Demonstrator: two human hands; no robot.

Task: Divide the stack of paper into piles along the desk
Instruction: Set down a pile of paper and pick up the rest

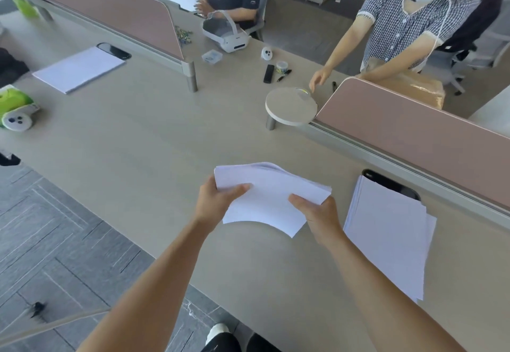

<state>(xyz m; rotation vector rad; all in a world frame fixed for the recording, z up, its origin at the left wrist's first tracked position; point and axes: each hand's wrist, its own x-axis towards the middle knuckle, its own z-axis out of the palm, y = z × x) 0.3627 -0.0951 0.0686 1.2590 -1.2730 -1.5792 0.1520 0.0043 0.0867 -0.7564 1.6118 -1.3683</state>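
Left hand (218, 200): clamped on the left edge of the held bunch, thumb on top.
Right hand (317, 213): clamped on the right edge of the held bunch, thumb on top.
Held bunch (267, 197): up off the tabletop, just left of the big stack, sagging in the middle, far corner curling up.
Big stack (386, 230): flat on the tabletop (154, 136), close to the pink divider (414, 128), sheets a bit fanned at the edges.
Far pile (78, 69): well away from the big stack, far off to the left, neat and flat.
Step now: most likely carrying a bunch to an open spot between the big stack and the far pile.
How to do it well: keep both thumbs pressed so no sheet slips; lower the bunch level, near edge down first; let go only once flat; tap edges straight.
Watch out: loose top sheets could slide or flip; leave a clear gap from the big stack so piles do not mix.
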